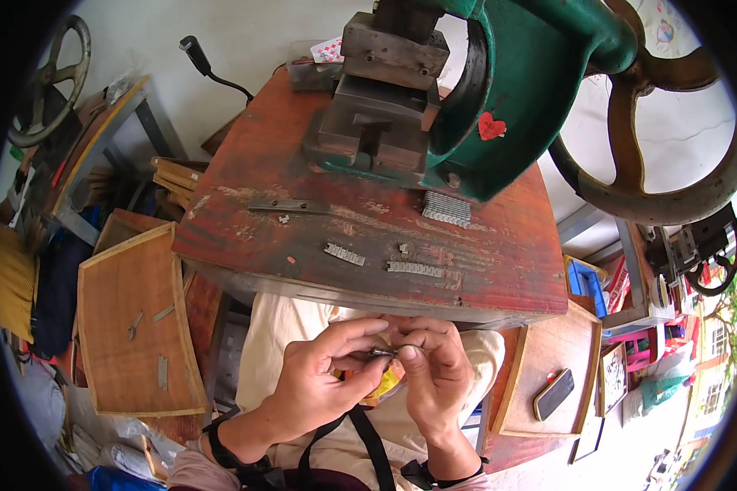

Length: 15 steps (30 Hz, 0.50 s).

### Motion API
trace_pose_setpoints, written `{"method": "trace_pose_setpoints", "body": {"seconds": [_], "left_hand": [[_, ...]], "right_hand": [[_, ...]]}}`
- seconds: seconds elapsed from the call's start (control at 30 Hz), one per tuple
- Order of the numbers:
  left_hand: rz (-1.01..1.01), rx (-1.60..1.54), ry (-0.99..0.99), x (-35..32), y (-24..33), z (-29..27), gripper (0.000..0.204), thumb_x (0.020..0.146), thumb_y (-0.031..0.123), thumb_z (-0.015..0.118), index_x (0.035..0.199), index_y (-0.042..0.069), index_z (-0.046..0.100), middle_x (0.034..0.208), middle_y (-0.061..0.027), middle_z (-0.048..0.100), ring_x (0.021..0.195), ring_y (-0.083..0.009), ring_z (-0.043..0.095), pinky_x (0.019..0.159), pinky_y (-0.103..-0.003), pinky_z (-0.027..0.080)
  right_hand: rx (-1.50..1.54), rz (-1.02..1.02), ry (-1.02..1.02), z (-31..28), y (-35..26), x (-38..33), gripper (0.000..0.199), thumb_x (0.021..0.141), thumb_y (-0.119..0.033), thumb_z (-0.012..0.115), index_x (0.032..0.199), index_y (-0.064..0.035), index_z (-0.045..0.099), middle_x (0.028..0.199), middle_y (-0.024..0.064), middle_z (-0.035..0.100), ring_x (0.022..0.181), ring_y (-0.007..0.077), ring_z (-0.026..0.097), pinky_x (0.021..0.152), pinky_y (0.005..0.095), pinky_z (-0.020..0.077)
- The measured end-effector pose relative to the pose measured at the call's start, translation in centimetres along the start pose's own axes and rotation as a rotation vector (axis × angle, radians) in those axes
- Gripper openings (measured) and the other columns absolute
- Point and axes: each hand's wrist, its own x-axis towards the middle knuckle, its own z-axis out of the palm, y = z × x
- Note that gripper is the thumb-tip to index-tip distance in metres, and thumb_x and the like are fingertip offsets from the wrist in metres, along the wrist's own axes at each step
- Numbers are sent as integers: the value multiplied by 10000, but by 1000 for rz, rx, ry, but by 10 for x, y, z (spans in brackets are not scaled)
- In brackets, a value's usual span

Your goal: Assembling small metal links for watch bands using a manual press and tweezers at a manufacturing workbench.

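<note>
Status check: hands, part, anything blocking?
Left hand and right hand both pinch small metal part over lap. Metal strips on red bench. Nothing blocking.

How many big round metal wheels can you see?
2: a rusty flywheel on the green press at right, and a grey handwheel at far left. Others may be hidden.

I'm looking down into a small metalworking workshop. A heavy green hand press with a large rusty flywheel stands on a worn, red-painted wooden bench. Rows of small stamped metal pieces lie on it. Shallow wooden trays sit at both sides, and 1 more cast handwheel stands at the far left.
</note>
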Motion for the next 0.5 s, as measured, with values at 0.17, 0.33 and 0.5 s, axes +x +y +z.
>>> {"method": "trace_pose_setpoints", "body": {"seconds": [0.17,0.33,0.5], "left_hand": [[-9,-6,13,-6,3,1,384,791,-16,634,1150,-32,499,954,-159,651,814,-162,655,702,-252,554],[18,-10,-13,-4,5,5,379,793,-24,628,1150,-21,502,980,-152,646,828,-166,654,700,-252,554],[1,-29,-42,4,6,5,387,805,-19,617,1170,-13,489,1003,-142,640,838,-157,651,698,-246,551]], "right_hand": [[-16,-30,-26,-2,-5,-4,88,793,6,636,872,-6,600,951,103,591,824,170,569,668,256,468],[-4,-45,-7,-4,-3,-4,99,792,32,620,878,1,584,947,116,589,817,166,572,650,235,475],[9,-4,-13,-6,-1,3,108,786,39,618,878,1,577,932,122,590,816,192,578,688,274,475]]}}
